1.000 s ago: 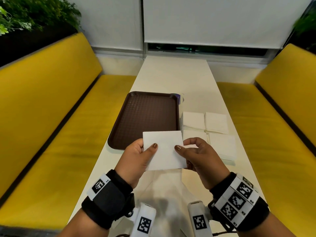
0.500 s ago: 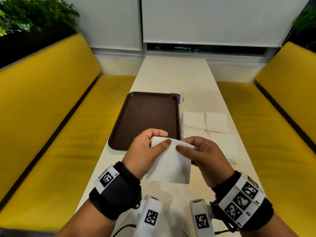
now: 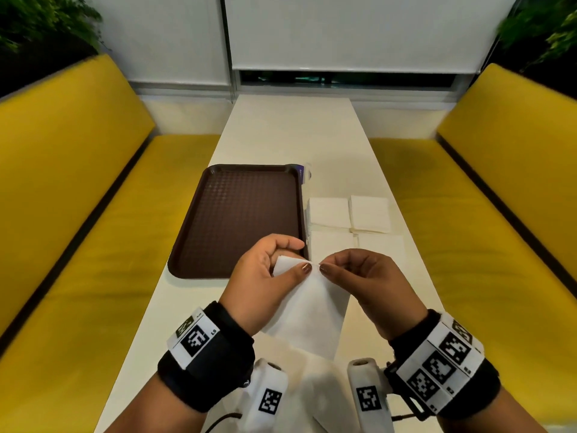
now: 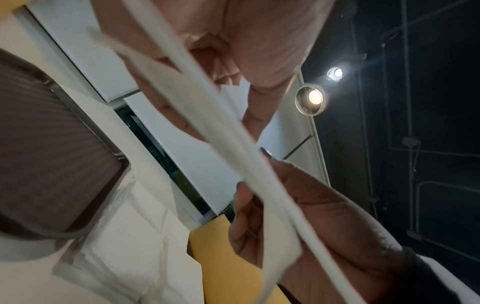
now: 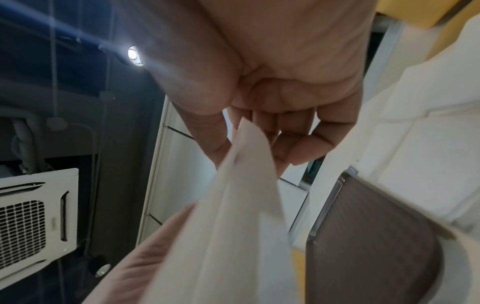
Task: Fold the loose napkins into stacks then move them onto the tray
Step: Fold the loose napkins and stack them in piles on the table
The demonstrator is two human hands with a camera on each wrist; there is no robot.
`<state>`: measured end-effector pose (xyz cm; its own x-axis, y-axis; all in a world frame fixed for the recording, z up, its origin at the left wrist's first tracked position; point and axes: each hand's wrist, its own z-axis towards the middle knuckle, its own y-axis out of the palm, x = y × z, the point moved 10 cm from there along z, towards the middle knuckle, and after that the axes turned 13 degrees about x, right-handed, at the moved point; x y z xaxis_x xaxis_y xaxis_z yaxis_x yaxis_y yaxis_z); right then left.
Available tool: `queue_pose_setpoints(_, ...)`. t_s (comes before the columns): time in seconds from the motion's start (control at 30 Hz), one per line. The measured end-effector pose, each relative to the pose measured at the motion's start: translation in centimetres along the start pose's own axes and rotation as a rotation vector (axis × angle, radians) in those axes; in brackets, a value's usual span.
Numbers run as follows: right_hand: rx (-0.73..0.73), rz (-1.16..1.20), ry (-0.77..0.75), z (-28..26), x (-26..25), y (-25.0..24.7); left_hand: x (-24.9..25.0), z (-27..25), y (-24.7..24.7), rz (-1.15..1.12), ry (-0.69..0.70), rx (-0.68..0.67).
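Note:
Both hands hold one white napkin (image 3: 309, 304) up in the air above the near end of the white table (image 3: 293, 132). My left hand (image 3: 265, 276) pinches its top edge between thumb and fingers, and my right hand (image 3: 359, 276) pinches the same edge close beside it. The napkin (image 4: 233, 131) hangs down from the two pinches and bows between them; it shows in the right wrist view as a folded sheet (image 5: 241, 185). The brown tray (image 3: 243, 220) lies just beyond my left hand, with nothing on it. Several folded napkins (image 3: 349, 214) lie flat to the tray's right.
Yellow benches (image 3: 78, 182) run along both sides of the narrow table. A small clear-wrapped item (image 3: 304, 175) sits at the tray's far right corner. The table ends at a window wall with white blinds.
The napkin was held flat and wide by its two sides; my hands have come together at its top edge, and it now hangs down, bowed between them.

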<state>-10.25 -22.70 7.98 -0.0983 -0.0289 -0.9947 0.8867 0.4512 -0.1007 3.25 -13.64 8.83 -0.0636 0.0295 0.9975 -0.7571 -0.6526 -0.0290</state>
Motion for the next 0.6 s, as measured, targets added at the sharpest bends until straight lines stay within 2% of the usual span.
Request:
queue_pose_setpoints(0.27,0.003,-0.064,0.023,0.7,2.1,-4.7,-2.1,0.6,2.0,0.002,-0.038,-0.002)
queue_pose_setpoints(0.43,0.068,-0.047,0.093,1.5,4.5,-6.3,-3.8,1.1,4.2,-0.045,-0.099,0.011)
queue_pose_setpoints(0.6,-0.053,-0.037,0.189,2.1,7.3,-5.6,-5.2,2.9,5.6,-0.066,-0.128,0.085)
